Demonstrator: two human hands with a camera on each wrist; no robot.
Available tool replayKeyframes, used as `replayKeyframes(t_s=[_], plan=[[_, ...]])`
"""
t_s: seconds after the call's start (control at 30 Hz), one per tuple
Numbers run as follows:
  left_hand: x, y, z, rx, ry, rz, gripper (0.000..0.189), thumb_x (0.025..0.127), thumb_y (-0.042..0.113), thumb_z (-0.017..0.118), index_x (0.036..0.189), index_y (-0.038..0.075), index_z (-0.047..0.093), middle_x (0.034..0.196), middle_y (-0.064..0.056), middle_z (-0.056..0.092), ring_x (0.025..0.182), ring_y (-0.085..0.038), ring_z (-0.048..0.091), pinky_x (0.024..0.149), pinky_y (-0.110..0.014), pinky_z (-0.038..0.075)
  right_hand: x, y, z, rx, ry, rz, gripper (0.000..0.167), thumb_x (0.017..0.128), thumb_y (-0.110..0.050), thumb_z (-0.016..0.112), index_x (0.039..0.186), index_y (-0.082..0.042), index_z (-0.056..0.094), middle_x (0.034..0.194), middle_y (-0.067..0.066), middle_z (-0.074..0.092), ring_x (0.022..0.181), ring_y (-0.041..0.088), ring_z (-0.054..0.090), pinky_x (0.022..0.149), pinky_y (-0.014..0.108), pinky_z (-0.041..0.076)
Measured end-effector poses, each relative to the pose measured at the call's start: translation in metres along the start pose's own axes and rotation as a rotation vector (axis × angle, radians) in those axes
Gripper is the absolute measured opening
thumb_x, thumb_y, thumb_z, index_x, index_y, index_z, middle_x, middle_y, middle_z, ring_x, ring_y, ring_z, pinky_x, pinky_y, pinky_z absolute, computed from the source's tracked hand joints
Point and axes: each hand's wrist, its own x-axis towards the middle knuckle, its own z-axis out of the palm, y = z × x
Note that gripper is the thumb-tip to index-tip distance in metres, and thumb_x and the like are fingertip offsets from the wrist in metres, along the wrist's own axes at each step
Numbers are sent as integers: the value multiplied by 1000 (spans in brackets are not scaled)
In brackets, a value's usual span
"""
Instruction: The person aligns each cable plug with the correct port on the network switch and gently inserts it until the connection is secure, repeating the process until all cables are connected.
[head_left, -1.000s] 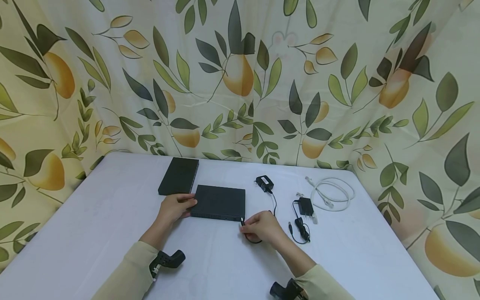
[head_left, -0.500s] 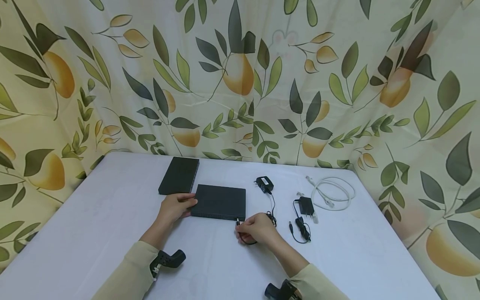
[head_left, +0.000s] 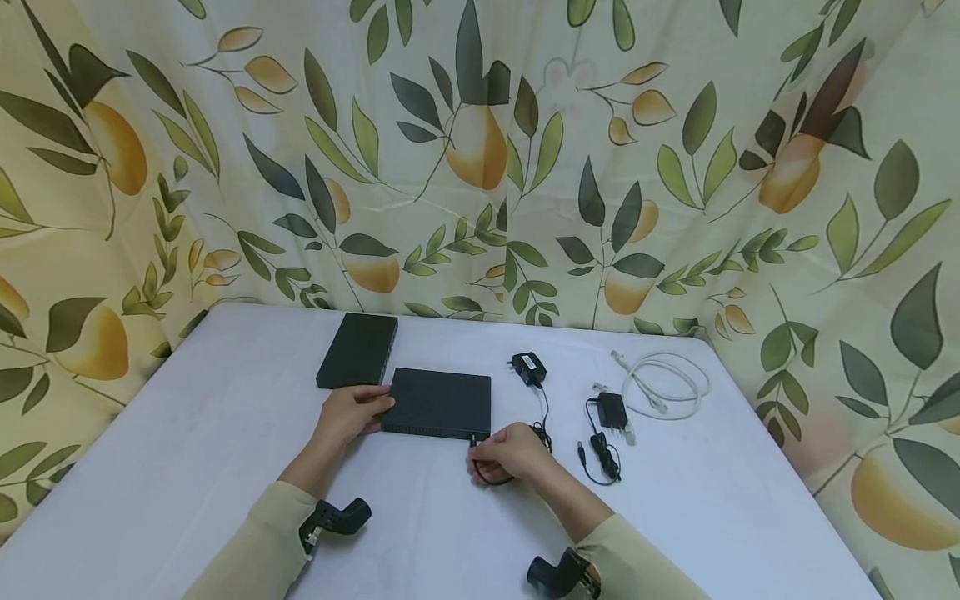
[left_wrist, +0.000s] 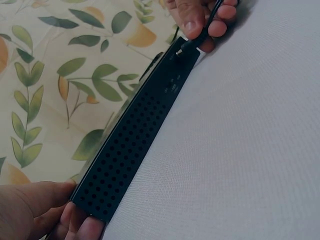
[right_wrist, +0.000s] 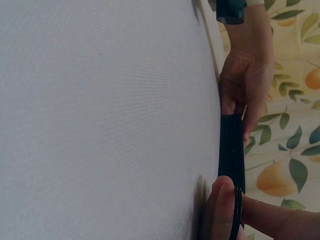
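A flat black network box [head_left: 438, 404] lies on the table; its side shows rows of vent holes in the left wrist view. My left hand [head_left: 352, 410] grips its left end, thumb on top and fingers underneath. At the other end of the same side, my right hand [head_left: 513, 454] pinches the barrel power plug [left_wrist: 186, 46] of a thin black cable. The plug's metal tip shows right at the box's side face. From the right hand the cable [right_wrist: 236, 212] loops down and leads back to a black power adapter [head_left: 529, 367].
Behind the left hand lies a second flat black box [head_left: 357, 350]. To the right are another power adapter [head_left: 612, 411] with its bundled cord [head_left: 604, 458] and a coiled white network cable [head_left: 678, 362]. A patterned curtain [head_left: 480, 167] hangs behind the white-covered table [head_left: 420, 533].
My right hand has moved a little left along the box's front side with the plug. The left hand and the box have stayed in place.
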Motion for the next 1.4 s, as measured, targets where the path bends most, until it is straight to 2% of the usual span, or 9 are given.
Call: replayKeyframes(t_s=[0.27,0.53,0.7,0.83,1.0,1.17,1.27,1.33,1.4], plan=[[0,3,-1,-2,4,-7,33,88,16,75,119,4,71,123,-19,64,97,-22,67,70,-26,61,2,-2,0,13,-26,0,13,89,-9,71,85,4,73,71,7,73,58,9,67,54,18,56],[1,2,0,6,15,-15,33,87,16,76,118,5,71,122,-19,65,99,-25,67,69,-26,61,3,-3,1,-17,8,-5,14,88,-10,72,85,3,74,69,5,72,55,6,64,51,16,54],[2,2,0,8,12,-10,34,87,16,76,119,6,71,122,-18,65,100,-25,66,70,-26,61,4,-1,2,30,10,-10,15,89,-10,71,84,5,74,69,7,72,56,8,66,53,17,55],[1,3,0,20,3,19,33,88,17,75,118,5,71,121,-18,66,98,-22,67,71,-27,61,4,1,1,68,7,0,12,87,-8,72,88,5,74,73,9,74,59,9,68,55,17,56],[-2,12,-3,84,17,103,30,89,16,74,116,4,72,112,-16,71,87,-17,70,68,-27,60,1,4,1,86,-1,8,11,86,-5,74,92,4,73,77,11,75,60,9,69,56,16,55],[4,37,-3,216,52,266,29,89,20,75,115,8,73,103,-9,75,87,-18,70,69,-28,58,-1,5,2,114,5,-28,11,86,-3,73,92,6,72,77,13,74,61,10,69,55,16,56],[17,57,5,322,-7,370,30,89,21,75,116,9,73,105,-6,75,95,-20,69,78,-33,58,-1,6,4,138,9,-52,11,87,-1,72,92,8,71,78,15,74,62,12,70,56,17,56],[29,65,12,389,-82,426,31,89,22,74,118,9,72,106,-5,74,99,-21,68,84,-36,58,0,7,5,142,9,-62,11,88,-1,70,92,9,71,78,15,74,62,12,70,56,17,56],[40,70,19,443,-162,449,32,90,22,73,118,8,72,107,-5,74,101,-21,67,88,-37,57,0,8,7,140,7,-65,11,89,-2,69,92,8,71,77,14,74,63,12,70,57,17,57]])
